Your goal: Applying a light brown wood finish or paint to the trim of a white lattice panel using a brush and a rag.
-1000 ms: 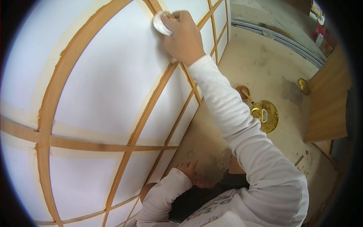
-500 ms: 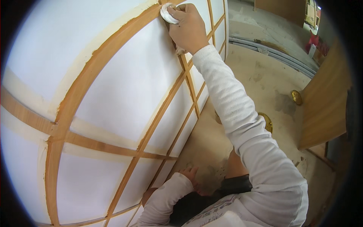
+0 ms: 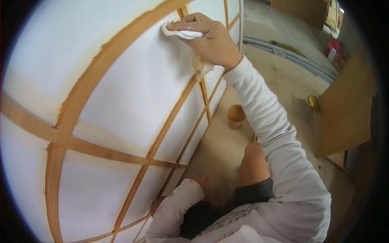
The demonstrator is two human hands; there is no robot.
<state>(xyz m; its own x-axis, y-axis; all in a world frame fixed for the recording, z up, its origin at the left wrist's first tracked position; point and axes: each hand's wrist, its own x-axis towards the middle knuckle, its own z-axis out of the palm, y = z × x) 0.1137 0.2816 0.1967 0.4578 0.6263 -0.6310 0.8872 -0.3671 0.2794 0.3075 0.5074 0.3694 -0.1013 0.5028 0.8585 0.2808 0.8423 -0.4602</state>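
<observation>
My right hand (image 3: 214, 40) reaches up to the upper middle and pinches a folded white cloth (image 3: 184, 33). The cloth is at the upper part of a white pane (image 3: 137, 77), just below a curved-looking brown bar (image 3: 91, 75) of a large lattice panel. A stained, brownish end of the cloth (image 3: 199, 67) hangs beneath the hand. Pale yellowish bands and ragged brown edges run along the bars. Low down, my left hand (image 3: 200, 183) is near my bent leg and the panel's lower bars; its fingers are too dim to make out.
A brown round tub (image 3: 236, 115) stands on the floor beside the panel. A gold-coloured lid (image 3: 313, 103) lies farther right, near a leaning wooden board (image 3: 346, 107). A metal track (image 3: 291, 60) crosses the floor at the back. My bare knee (image 3: 254, 160) is below my right arm.
My right hand has moved slightly down, with the cloth shifting left off the brown bar's edge. My right forearm has swung right, uncovering the brown tub.
</observation>
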